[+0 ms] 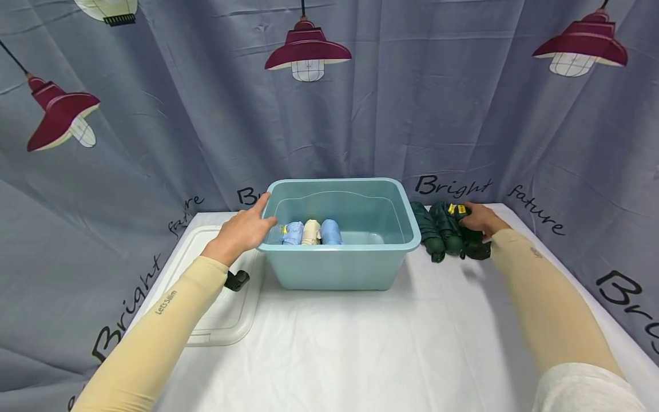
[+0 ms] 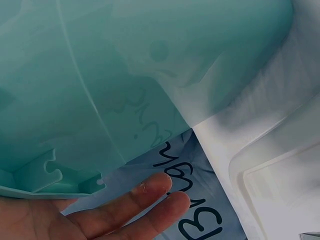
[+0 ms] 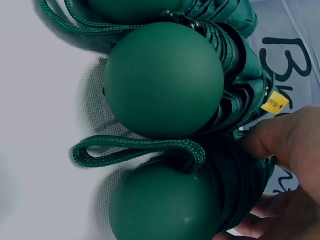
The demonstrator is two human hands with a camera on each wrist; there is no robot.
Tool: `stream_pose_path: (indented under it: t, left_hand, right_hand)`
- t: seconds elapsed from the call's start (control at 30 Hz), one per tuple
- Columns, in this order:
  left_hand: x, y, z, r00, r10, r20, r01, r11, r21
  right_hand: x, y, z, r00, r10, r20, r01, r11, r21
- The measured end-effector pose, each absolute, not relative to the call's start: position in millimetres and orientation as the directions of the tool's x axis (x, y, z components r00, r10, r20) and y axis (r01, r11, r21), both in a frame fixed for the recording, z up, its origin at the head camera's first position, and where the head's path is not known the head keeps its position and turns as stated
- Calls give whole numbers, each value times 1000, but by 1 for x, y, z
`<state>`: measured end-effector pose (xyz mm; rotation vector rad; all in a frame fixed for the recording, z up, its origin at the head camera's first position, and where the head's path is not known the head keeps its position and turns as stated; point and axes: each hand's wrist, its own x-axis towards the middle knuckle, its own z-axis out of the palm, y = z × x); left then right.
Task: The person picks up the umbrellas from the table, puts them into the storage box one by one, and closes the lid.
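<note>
Three folded dark green umbrellas lie side by side to the right of a teal plastic bin. My right hand holds the rightmost umbrella, thumb on one side of its wrapped canopy and fingers on the other. Its round handle and cord loop point toward me. Beside it are the middle umbrella and the left umbrella. My left hand rests at the bin's left rim, fingers extended along its outside. Inside the bin stand two blue rolled bundles and a cream one between them.
A whitish translucent lid lies on the white-covered table left of the bin, partly under my left forearm. A grey-blue curtain with printed lamps and lettering hangs behind and around the table.
</note>
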<state>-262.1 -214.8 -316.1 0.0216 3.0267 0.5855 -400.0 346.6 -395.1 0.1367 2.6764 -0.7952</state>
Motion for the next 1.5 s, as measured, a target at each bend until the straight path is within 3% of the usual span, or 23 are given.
stream_pose_path:
  t: [0.6,1.5]
  left_hand:
    - [-263,-216,-316,-996,37,-77,6,929,370]
    - [-265,-217,-315,-994,47,-95,7,924,383]
  right_hand:
    - [-389,358,-389,-967,-7,-256,140,823,-551]
    - [-374,346,-319,-984,-76,-163,35,809,-587]
